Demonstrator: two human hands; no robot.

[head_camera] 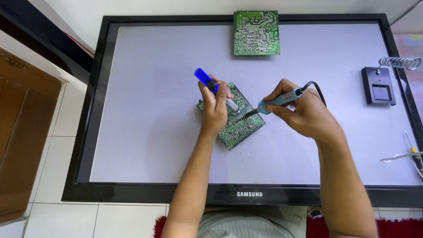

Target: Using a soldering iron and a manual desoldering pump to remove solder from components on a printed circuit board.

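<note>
Green circuit board (233, 128) lies flat on the pale screen of a face-up monitor (145, 132), right under both hands. Left hand (214, 105) is wrapped tight around a blue-tipped desoldering pump (211, 84), nose down on the board. Right hand (304, 112) pinches a teal soldering iron (275, 102), tip meeting the board beside the pump. Beyond the hands, a second board (256, 33); off right, an iron stand (379, 83).
</note>
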